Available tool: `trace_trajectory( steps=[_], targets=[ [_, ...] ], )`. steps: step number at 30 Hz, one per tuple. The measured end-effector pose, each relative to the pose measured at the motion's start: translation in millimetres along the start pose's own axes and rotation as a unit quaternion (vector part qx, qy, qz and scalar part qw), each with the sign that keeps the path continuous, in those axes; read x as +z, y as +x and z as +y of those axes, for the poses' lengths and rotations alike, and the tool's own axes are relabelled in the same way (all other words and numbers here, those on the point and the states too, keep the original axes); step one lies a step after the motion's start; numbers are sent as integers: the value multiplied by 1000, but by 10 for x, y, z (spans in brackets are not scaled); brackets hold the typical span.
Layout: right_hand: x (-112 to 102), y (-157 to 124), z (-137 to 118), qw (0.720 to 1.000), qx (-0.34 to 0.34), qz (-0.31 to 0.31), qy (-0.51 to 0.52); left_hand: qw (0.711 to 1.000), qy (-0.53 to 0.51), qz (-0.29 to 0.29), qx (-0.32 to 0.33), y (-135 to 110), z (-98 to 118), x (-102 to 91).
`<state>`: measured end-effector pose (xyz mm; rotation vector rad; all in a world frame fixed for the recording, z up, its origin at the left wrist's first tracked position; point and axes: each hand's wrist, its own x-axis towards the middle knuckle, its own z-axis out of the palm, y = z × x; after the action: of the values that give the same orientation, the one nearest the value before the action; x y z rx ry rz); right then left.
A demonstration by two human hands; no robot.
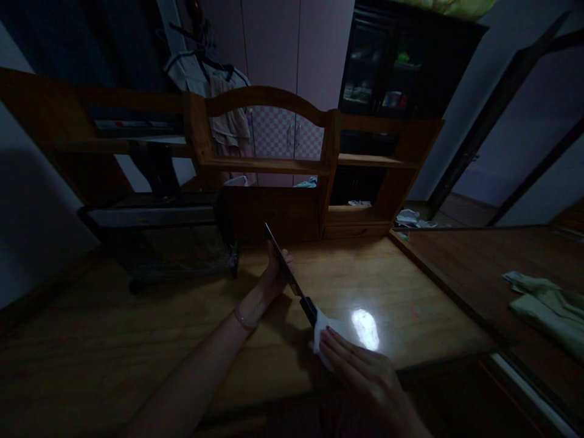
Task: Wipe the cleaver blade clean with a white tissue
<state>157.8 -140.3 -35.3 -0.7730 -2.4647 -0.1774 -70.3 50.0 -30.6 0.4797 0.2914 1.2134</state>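
A kitchen knife (283,265) with a dark handle slants over the wooden desk, blade edge-on to me and its far end pointing up and away. My left hand (275,272) is behind the blade, fingers closed around it; part of the grip is hidden by the blade. A white cloth or tissue (325,325) covers the butt of the handle. My right hand (356,363) presses this white cloth against the handle end with its fingers together.
A light wooden desk (191,328) spreads under my hands, with a wooden shelf unit (276,207) along its back. At the left stands a dark-framed rack-like object (155,219) with clear plastic. Right of the desk, folded cloth (547,304) lies on a brown surface.
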Motion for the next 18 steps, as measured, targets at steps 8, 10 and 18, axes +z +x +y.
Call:
trace_trajectory(
  steps=[8,10,18],
  targets=[
    [-131,-113,-116,1000,7,-8,-21,1000,10,18,-10,4,-1,-7],
    [-134,-115,-119,999,27,22,-20,999,23,29,-4,7,-4,-5],
    [-87,518,-14,976,127,176,-17,998,38,42,4,2,5,51]
  ],
)
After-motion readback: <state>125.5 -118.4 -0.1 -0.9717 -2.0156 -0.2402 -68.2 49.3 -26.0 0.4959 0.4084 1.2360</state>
